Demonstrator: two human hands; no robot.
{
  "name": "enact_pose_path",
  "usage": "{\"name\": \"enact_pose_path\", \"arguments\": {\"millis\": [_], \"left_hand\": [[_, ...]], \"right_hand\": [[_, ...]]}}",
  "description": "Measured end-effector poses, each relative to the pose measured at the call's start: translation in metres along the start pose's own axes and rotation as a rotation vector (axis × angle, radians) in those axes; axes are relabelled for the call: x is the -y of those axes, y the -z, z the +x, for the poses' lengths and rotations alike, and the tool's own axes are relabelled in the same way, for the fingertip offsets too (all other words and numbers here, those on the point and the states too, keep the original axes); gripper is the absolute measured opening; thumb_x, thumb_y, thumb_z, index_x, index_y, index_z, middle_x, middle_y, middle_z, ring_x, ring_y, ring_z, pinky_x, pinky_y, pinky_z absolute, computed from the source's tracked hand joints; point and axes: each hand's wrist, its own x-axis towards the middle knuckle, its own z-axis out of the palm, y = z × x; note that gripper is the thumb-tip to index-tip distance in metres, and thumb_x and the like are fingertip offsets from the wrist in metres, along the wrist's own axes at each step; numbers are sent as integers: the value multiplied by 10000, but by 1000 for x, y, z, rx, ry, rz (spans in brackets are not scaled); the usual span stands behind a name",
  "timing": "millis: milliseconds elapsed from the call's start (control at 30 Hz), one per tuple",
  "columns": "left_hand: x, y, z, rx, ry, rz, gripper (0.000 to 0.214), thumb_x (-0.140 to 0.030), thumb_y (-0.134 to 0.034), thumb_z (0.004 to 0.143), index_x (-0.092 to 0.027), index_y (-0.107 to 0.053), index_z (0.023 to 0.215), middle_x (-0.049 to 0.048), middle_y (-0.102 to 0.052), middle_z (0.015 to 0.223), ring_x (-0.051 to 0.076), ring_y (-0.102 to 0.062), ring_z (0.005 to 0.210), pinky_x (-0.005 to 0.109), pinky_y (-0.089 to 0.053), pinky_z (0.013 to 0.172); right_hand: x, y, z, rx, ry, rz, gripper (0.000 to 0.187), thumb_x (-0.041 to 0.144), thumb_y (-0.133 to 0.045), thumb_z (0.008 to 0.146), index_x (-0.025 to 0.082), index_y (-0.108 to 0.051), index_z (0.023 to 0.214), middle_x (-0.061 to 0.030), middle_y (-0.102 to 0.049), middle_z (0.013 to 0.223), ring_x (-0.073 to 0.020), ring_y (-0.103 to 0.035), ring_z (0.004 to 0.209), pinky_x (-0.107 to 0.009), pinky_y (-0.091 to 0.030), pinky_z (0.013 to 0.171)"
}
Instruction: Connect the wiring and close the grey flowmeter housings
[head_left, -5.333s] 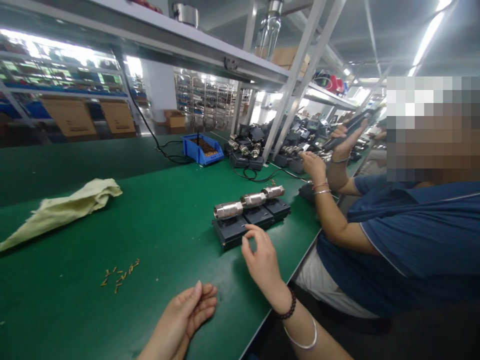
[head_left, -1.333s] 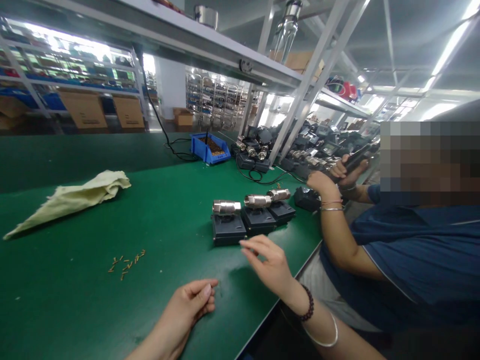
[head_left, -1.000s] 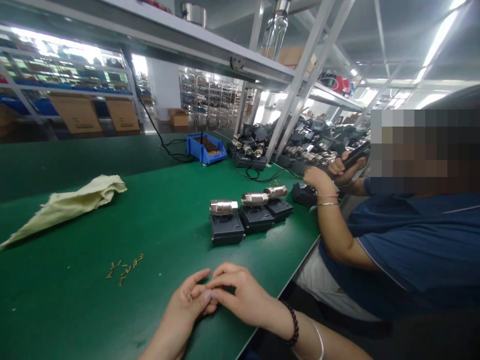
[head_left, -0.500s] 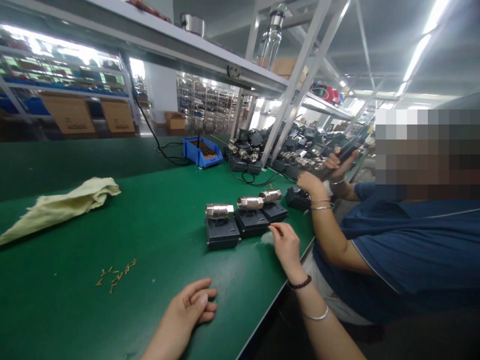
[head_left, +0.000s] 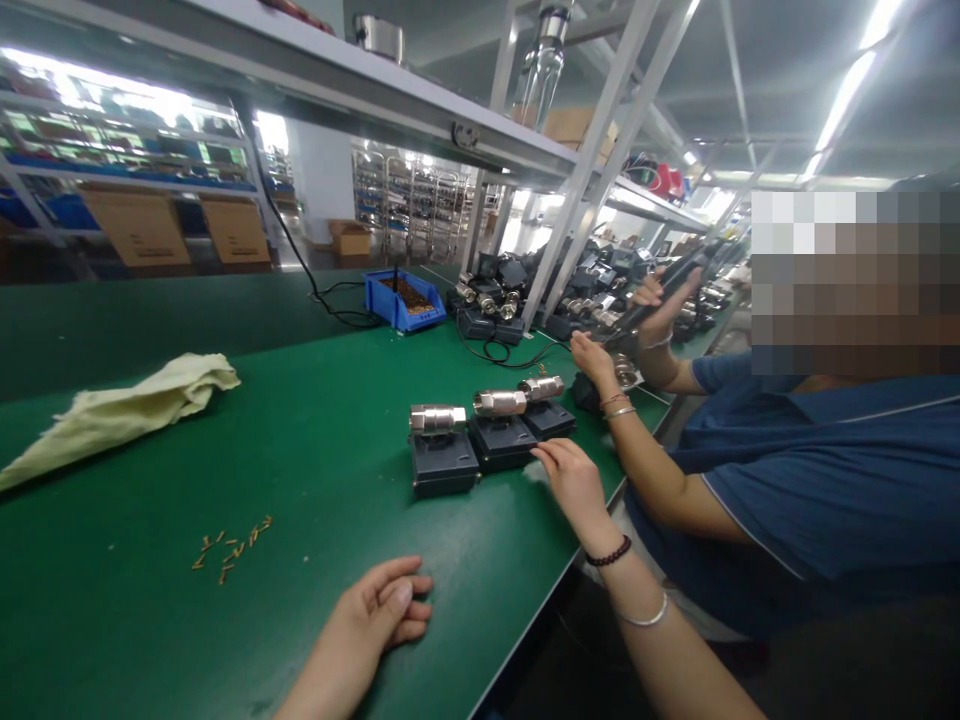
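My right hand (head_left: 574, 483) is closed in a pinch at the near right corner of the middle dark grey box (head_left: 504, 447); what its fingertips hold, if anything, I cannot make out. My left hand (head_left: 386, 608) rests on the green table, fingers loosely curled and apart, with nothing in it. Three such boxes, each topped by a shiny metal fitting, stand in a slanting row: the left box (head_left: 445, 467), the middle one and the right box (head_left: 551, 420). Several small brass-coloured screws (head_left: 232, 550) lie scattered on the table, left of my left hand.
A blue bin (head_left: 401, 315) of small brass-coloured parts stands at the back. A pale yellow cloth (head_left: 165, 400) lies at the left. On the right, a co-worker in a blue shirt (head_left: 840, 460) holds a dark tool. Many similar units (head_left: 600, 280) are piled behind the shelf posts.
My right hand has shifted very slightly, still at the middle box's corner. My left hand has hardly moved. The co-worker's hands have moved to the left, uncovering a metal fitting.
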Motion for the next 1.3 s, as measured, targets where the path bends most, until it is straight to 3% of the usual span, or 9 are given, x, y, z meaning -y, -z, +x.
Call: {"name": "enact_pose_path", "arguments": {"millis": [300,433,500,600,700,833,933,1067,1300], "left_hand": [[2,0,-1,14,-1,-6,584,-507,-866,485,-139,-693,905,44,-731,798,112,-648,632,201,-546,619],[1,5,2,42,-6,121,443,-414,-764,688,-127,-665,1011,86,-737,915,138,-674,710,231,-559,688],[-10,9,4,35,-63,398,333,-309,-605,828,-107,-641,1090,124,-734,980,169,-692,765,273,-567,719],[-41,22,6,-62,-334,1147,313,-165,-449,891,-119,-650,1127,137,-710,1097,214,-670,984,336,-517,900],[-73,49,6,-262,-387,1393,371,-85,-408,886,-105,-625,1187,179,-623,1259,268,-534,1219,408,-370,1066],[-89,84,4,-511,-250,1493,449,-89,-435,872,-28,-495,1313,315,-442,1396,388,-404,1326,544,-328,1052],[-84,91,8,-513,-181,1517,455,-99,-479,858,24,-500,1295,361,-413,1389,416,-407,1321,513,-335,1055],[-76,77,15,-407,-254,1492,496,50,-341,818,-44,-563,1251,242,-449,1425,270,-410,1349,345,-300,1098],[-74,76,17,-428,-338,1252,266,36,-436,802,-96,-664,838,136,-660,1018,254,-574,1067,425,-402,975]], "right_hand": [[1,-1,-7,-63,71,-59,408,420,-417,957,164,-702,818,-97,-711,803,-197,-677,720,-326,-567,685],[2,-1,-7,-84,109,-90,391,394,-425,959,176,-702,788,-77,-711,770,-182,-678,698,-309,-568,684],[5,2,-8,-108,122,-84,373,385,-438,955,172,-702,801,-77,-714,783,-183,-680,717,-310,-566,705],[14,9,-13,-161,120,-40,317,373,-489,934,139,-699,901,-108,-718,855,-201,-678,749,-328,-552,718],[21,11,-20,-185,114,-11,269,334,-526,913,125,-685,970,-95,-713,841,-165,-641,628,-297,-526,660],[25,8,-25,-169,87,-13,303,353,-487,910,134,-684,981,-80,-709,802,-151,-605,554,-283,-497,607],[27,7,-25,-147,49,-8,341,379,-456,908,137,-688,972,-85,-707,794,-158,-601,539,-289,-484,577],[27,9,-24,-108,-6,4,355,397,-439,896,156,-689,968,-90,-712,814,-169,-610,558,-304,-484,590],[24,6,-25,-114,8,10,336,379,-440,885,168,-694,947,-87,-720,825,-174,-619,567,-305,-489,585]]}}
